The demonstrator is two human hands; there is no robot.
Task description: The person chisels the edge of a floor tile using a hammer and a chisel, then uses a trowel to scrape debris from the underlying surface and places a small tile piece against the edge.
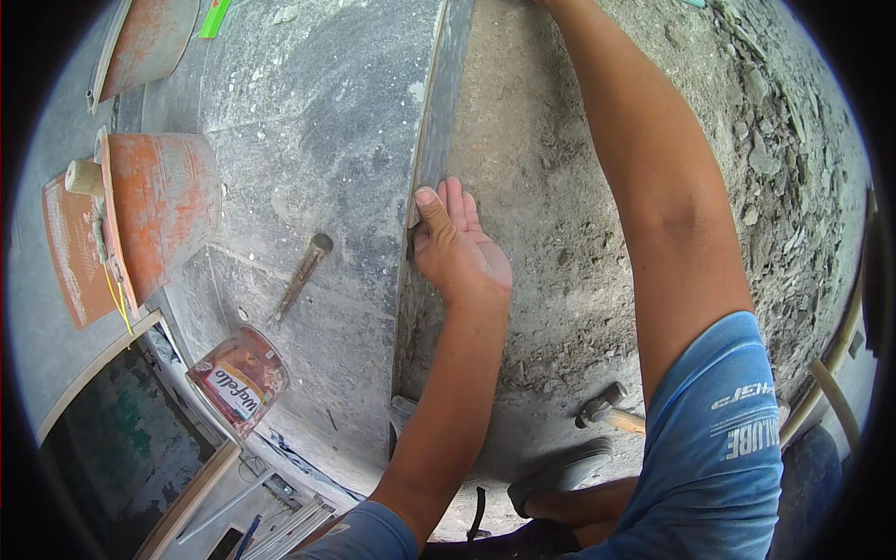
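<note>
My left hand (463,245) is turned palm up with fingers stretched out and thumb apart. It touches the near end of a long, narrow grey strip (446,98), which runs along the seam between the dusty grey slab (317,140) and the rough ground. How far the strip passes under the hand is hidden. My right arm (667,177) reaches forward over the rough ground (551,233), and its hand lies beyond the top edge. Near my foot lies a hammer (605,409) with a wooden handle, partly covered by my sleeve.
On the slab are a short rod-like tool (303,277) with a round head and a reddish plastic tub (241,381). Two dusty orange buckets (173,205) lie at the left, beside an orange plate (75,247). Broken rubble (761,140) covers the far right.
</note>
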